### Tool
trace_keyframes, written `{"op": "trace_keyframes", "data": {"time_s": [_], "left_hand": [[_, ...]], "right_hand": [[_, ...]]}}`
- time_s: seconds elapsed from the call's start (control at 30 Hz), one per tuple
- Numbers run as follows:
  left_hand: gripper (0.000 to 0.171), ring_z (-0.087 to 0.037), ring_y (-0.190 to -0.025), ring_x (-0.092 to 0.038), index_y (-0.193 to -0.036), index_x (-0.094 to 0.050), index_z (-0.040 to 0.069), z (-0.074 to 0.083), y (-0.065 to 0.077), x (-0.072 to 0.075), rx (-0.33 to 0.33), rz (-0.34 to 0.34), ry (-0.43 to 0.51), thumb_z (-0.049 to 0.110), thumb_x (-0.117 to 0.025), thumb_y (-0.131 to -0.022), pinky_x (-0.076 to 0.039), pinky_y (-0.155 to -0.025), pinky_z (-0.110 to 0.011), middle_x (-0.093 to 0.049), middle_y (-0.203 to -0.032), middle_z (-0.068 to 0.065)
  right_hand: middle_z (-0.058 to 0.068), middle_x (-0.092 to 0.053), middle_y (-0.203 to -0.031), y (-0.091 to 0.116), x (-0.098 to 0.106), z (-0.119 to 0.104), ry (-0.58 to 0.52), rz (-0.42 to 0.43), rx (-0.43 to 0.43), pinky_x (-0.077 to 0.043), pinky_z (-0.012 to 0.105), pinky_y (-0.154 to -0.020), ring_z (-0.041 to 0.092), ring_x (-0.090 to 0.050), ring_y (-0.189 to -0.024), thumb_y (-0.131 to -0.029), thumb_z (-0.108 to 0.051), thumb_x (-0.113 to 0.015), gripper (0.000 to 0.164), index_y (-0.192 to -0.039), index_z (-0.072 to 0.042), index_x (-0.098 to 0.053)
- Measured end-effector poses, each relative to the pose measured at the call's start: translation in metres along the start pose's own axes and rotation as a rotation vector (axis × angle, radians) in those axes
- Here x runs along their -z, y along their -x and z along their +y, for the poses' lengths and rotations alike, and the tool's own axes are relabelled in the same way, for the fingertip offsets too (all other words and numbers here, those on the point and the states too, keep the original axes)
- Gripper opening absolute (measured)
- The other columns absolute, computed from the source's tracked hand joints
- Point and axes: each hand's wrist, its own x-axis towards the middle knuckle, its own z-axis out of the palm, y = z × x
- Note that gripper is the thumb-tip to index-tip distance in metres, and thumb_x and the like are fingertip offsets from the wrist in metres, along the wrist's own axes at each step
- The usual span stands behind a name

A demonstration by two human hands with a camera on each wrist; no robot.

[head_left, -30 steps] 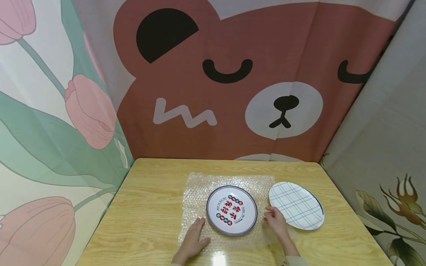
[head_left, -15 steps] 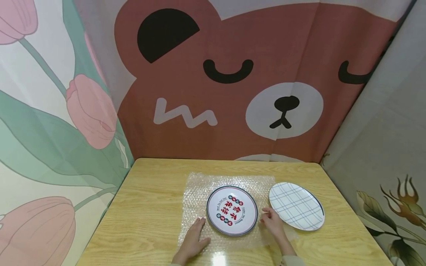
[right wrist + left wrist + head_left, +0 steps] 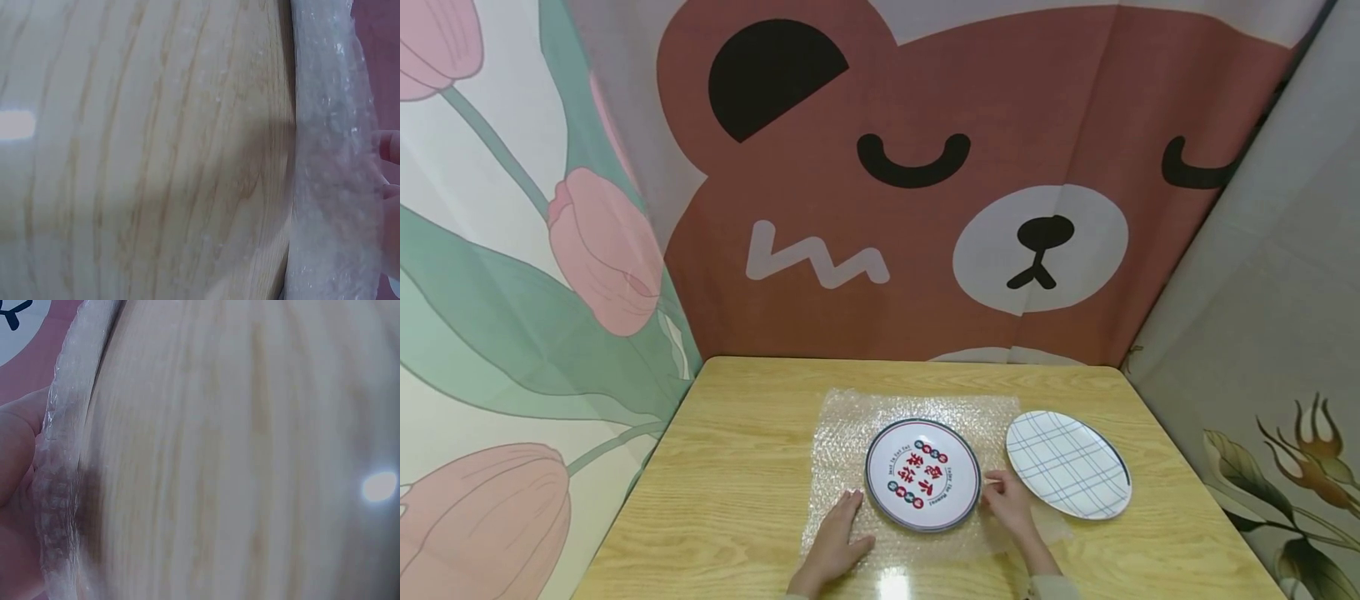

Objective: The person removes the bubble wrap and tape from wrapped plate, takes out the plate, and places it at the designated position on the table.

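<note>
A round white plate [image 3: 922, 475] with a dark rim, red characters and small coloured circles lies on a sheet of bubble wrap [image 3: 842, 433]. Left of the plate, my left hand [image 3: 835, 533] rests on the wrap with its fingers extended. My right hand [image 3: 1011, 504] is beside the plate's right edge, fingers loosely bent; whether they touch the rim cannot be told. Bubble wrap [image 3: 59, 462] covers part of the left hand in the left wrist view. The right wrist view shows bubble wrap [image 3: 334, 150] beside a few fingertips [image 3: 390, 147].
An oval white plate [image 3: 1067, 467] with blue grid lines lies right of the wrap, partly over or against its edge. The wooden table [image 3: 737, 483] ends at a hanging cloth with a bear print [image 3: 925, 233]. Printed curtains hang at both sides.
My right hand has slid a little leftward, closer to the round plate's right edge. The left hand and both plates stay where they were.
</note>
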Motion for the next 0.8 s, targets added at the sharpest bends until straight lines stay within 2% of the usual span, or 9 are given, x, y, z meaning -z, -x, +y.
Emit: {"op": "trace_keyframes", "data": {"time_s": [0.23,0.43,0.67,0.8], "left_hand": [[0.068,-0.041,-0.122,-0.031,-0.129,-0.039,-0.008,0.000,0.000,0.000,0.000,-0.003,-0.001,0.025,-0.065,-0.075,-0.025,-0.098,-0.055,-0.040,-0.131,-0.023],[0.068,-0.042,-0.121,-0.032,-0.128,-0.040,-0.008,0.001,0.000,0.000,-0.014,0.015,-0.010,0.024,-0.066,-0.075,-0.026,-0.097,-0.055,-0.041,-0.130,-0.024],[0.069,-0.042,-0.122,-0.030,-0.130,-0.038,-0.007,0.000,0.000,0.000,0.011,-0.012,0.004,0.025,-0.066,-0.076,-0.024,-0.098,-0.056,-0.038,-0.132,-0.025],[0.069,-0.042,-0.122,-0.030,-0.130,-0.038,-0.007,0.000,0.000,0.000,0.013,-0.008,0.010,0.025,-0.066,-0.075,-0.025,-0.098,-0.056,-0.038,-0.132,-0.025]], "right_hand": [[0.011,-0.057,-0.068,-0.002,-0.005,-0.001,0.055,-0.009,-0.002,-0.047,0.023,-0.046,0.019,-0.054,-0.057,-0.079,0.005,-0.054,0.026,-0.100,0.019,-0.049],[0.007,-0.055,-0.067,-0.004,-0.007,0.001,0.086,-0.008,-0.020,-0.046,0.023,-0.046,0.018,-0.053,-0.056,-0.079,0.002,-0.055,0.023,-0.098,0.015,-0.052],[0.006,-0.055,-0.068,-0.004,-0.010,0.002,0.126,0.000,-0.018,-0.044,0.024,-0.045,0.016,-0.051,-0.054,-0.078,0.000,-0.055,0.022,-0.097,0.012,-0.054],[0.007,-0.055,-0.068,-0.002,-0.012,0.002,0.103,-0.004,-0.034,-0.046,0.026,-0.044,0.016,-0.051,-0.051,-0.078,0.001,-0.055,0.023,-0.097,0.012,-0.053]]}}
